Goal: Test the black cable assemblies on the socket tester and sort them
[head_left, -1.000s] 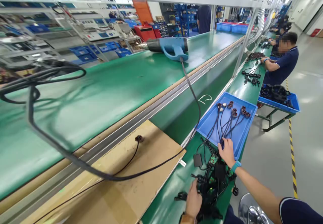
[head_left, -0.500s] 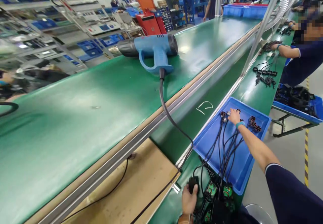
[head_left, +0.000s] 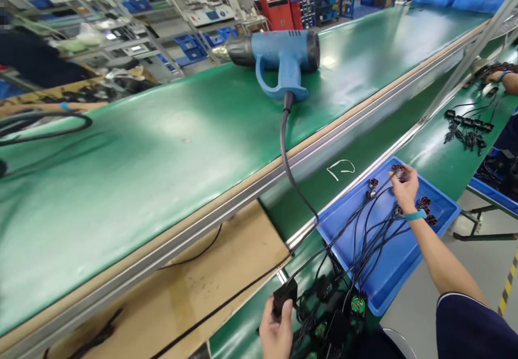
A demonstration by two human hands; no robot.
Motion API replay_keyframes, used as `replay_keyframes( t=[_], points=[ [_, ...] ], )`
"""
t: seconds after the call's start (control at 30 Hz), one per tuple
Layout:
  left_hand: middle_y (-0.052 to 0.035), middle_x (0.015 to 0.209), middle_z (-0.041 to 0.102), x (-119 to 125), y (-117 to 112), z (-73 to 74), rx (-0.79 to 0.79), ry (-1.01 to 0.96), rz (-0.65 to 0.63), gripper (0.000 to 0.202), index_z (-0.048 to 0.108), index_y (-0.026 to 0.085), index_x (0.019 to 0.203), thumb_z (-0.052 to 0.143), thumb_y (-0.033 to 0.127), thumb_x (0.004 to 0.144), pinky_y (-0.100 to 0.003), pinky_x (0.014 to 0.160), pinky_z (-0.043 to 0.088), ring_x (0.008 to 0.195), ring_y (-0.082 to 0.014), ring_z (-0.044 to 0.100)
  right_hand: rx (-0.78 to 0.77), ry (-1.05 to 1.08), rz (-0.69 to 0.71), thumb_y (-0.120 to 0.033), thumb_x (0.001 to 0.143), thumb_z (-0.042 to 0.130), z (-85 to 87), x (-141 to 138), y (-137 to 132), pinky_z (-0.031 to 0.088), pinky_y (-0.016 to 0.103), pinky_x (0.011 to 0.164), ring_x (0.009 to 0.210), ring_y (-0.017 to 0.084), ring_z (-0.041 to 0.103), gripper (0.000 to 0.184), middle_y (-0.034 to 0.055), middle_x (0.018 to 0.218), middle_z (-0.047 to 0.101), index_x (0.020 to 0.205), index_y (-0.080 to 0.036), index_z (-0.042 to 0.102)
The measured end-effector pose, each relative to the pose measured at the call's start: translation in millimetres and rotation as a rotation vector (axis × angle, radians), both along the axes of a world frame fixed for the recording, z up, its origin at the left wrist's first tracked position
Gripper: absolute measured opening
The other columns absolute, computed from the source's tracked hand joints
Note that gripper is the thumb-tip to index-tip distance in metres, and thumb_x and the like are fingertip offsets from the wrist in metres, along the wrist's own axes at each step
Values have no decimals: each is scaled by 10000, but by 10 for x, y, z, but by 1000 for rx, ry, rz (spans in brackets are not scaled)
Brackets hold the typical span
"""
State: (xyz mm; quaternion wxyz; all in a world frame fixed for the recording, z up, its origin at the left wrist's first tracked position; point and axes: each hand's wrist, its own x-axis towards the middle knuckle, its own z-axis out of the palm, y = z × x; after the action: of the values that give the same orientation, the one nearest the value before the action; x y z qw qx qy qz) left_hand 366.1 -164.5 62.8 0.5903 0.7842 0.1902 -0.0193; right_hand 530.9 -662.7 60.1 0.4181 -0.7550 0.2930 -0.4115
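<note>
My right hand [head_left: 404,186] reaches into a blue tray [head_left: 404,262] and pinches the plug end of one black cable [head_left: 399,170]. Several more black cables [head_left: 364,235] with dark red-marked ends lie across the tray and run back toward me. My left hand [head_left: 277,332] is low at the front edge, closed on a small black box [head_left: 284,293] that the cables join. Green circuit boards [head_left: 356,305] sit in the cable tangle beside it.
A blue heat gun [head_left: 283,56] lies on the wide green belt [head_left: 162,148], its black cord [head_left: 289,170] dropping toward the tray. A brown board [head_left: 182,289] lies left of my left hand. A co-worker's hand [head_left: 496,77] and more cables [head_left: 465,129] are at the far right.
My right hand has gone from the tray's near edge to its far end and closed on a cable end. My left hand has lifted the black box. The view has swung left.
</note>
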Motion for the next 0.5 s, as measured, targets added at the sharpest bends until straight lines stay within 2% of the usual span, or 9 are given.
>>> replay_keyframes(
  t=[0.07, 0.13, 0.2, 0.27, 0.33, 0.4, 0.5],
  points=[
    [-84, 1011, 767, -104, -63, 312, 43, -112, 62, 565, 705, 184, 1026, 759, 667, 737, -321, 858, 587, 907, -235, 712, 47, -187, 31, -425, 741, 807, 365, -52, 160, 545, 388, 883, 901, 193, 649, 582, 63, 1057, 679, 1209, -165, 577],
    [-37, 839, 727, -151, -118, 564, 88, -149, 80, 517, 691, 184, 1004, 737, 644, 772, -292, 720, 572, 721, -186, 662, 76, -344, 79, -384, 716, 847, 733, -84, 362, 559, 398, 903, 911, 193, 669, 563, 50, 1021, 676, 1160, -169, 577],
    [13, 658, 636, -162, -123, 736, 105, -124, 94, 513, 673, 177, 957, 707, 660, 789, -272, 584, 506, 569, -155, 568, 85, -473, 141, -337, 718, 859, 1071, -112, 588, 570, 405, 921, 931, 194, 686, 522, 46, 1026, 674, 1133, -180, 583],
    [21, 614, 599, -177, -74, 846, 81, -104, 72, 528, 666, 175, 901, 693, 688, 782, -266, 549, 457, 544, -149, 526, 63, -558, 246, -297, 727, 866, 1363, -144, 824, 579, 408, 936, 967, 198, 701, 501, 37, 1051, 664, 1132, -203, 587],
    [-25, 724, 667, -229, -11, 922, 29, -102, -77, 518, 684, 173, 864, 713, 681, 766, -279, 612, 480, 632, -170, 573, 32, -589, 387, -277, 727, 879, 1613, -177, 1064, 585, 421, 951, 1017, 211, 713, 511, 22, 1070, 649, 1141, -232, 584],
    [-60, 837, 703, -320, 20, 958, -2, -84, -345, 441, 709, 179, 845, 721, 616, 793, -298, 707, 500, 746, -199, 613, 19, -588, 518, -270, 718, 895, 1833, -207, 1312, 586, 445, 960, 1042, 227, 721, 527, 16, 1071, 644, 1142, -240, 582],
    [-65, 884, 707, -473, -30, 861, 32, 34, -721, 305, 731, 193, 840, 690, 495, 863, -308, 761, 485, 816, -215, 629, 31, -663, 630, -279, 714, 906, 2143, -260, 1693, 598, 475, 934, 992, 234, 737, 500, 16, 1030, 649, 1104, -213, 600]
  ],
)
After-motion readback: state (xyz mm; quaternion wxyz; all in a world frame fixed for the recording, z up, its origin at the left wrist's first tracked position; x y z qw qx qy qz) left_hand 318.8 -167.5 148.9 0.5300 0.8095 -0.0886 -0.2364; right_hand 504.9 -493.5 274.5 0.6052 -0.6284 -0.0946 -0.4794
